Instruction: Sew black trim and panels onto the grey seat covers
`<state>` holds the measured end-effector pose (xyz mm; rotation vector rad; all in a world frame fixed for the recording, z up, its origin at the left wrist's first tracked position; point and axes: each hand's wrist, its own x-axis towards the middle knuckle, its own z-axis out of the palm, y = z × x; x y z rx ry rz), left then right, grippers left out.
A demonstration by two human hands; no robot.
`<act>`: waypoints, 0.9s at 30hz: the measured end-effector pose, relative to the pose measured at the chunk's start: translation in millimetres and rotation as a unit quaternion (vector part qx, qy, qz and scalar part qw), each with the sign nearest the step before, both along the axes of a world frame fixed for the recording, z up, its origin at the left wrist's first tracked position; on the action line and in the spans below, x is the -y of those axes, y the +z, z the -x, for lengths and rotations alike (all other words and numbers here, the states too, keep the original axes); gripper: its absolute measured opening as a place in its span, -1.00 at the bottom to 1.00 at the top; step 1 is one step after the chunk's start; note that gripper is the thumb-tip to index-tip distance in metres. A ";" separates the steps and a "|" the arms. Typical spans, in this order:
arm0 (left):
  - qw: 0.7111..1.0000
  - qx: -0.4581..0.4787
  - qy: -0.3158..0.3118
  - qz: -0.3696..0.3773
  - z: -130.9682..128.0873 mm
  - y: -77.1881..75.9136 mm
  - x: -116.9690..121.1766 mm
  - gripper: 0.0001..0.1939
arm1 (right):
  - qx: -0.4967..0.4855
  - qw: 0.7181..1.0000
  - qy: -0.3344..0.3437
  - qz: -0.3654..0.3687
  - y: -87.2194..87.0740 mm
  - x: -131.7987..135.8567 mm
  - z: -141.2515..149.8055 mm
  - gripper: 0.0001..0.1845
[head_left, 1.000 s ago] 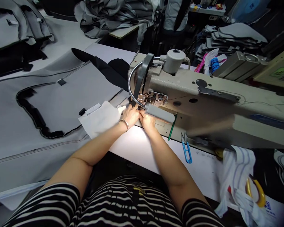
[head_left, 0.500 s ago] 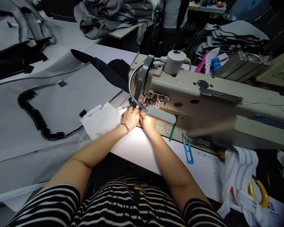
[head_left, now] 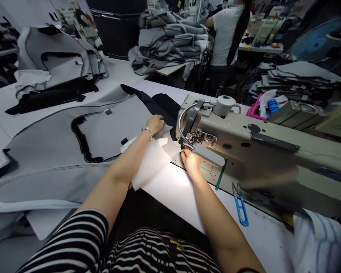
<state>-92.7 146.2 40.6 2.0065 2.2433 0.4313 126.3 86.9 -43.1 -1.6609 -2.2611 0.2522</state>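
A large grey fabric panel with black-edged seams lies spread over the table, left of the sewing machine. My left hand is closed on the panel near the machine's head, its fingers curled down over the cloth. By the presser foot, under the lamp, my right hand is closed, thumb and fingers pinching the edge of a pale fabric flap. This flap hangs slightly over the table's front edge. The needle area is partly hidden by the lamp and my right fingers.
Blue thread snips and a green stick lie right of my right hand. White striped webbing is heaped at the lower right. Behind are piled grey pieces and a person in a white shirt.
My left hand has moved away from the needle, up and left onto the panel, apart from my right hand. My right hand stays by the presser foot. The view has tilted up and left.
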 end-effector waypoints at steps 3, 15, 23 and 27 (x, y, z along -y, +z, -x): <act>0.994 -0.038 -0.071 0.072 19.5 -11.0 -27.5 -0.56 | 0.025 0.999 -0.015 0.028 9.6 3.6 2.2 -0.65; 0.951 -0.128 -0.122 -0.253 19.2 51.9 49.4 -0.49 | -0.103 0.979 0.099 -0.144 61.9 59.6 20.2 -0.69; 0.783 -0.198 -0.427 -0.406 -61.7 12.1 197.3 -0.75 | -0.291 0.929 0.228 0.006 168.1 94.4 52.7 -0.42; 0.801 -0.199 -0.398 -0.400 -93.1 -18.2 230.5 -0.81 | -0.394 0.876 0.169 0.221 158.1 81.9 77.3 -0.20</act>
